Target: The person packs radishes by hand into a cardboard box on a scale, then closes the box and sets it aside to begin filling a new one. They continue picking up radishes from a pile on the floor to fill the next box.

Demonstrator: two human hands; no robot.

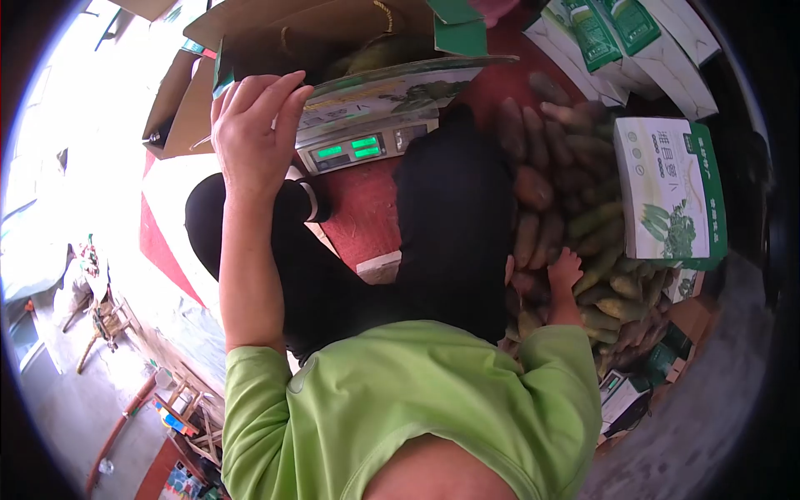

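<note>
An opened cardboard box (392,93) with a printed vegetable picture rests on a digital scale (358,150) with lit green displays. My left hand (257,117) is closed at the near left edge of this box, thumb and fingers at its raised side. Inside the shaded box, greenish radishes (375,57) partly show. Off to the right, my right hand (566,268) lies low over a heap of radishes (596,217), fingers somewhat apart and nothing visible in them.
A closed white and green radish carton (667,192) lies on the heap's right side. Green packets (612,29) sit on white marbled boxes at upper right. My legs (454,217) flank the red surface before the scale. Wooden stools (187,408) stand at lower left.
</note>
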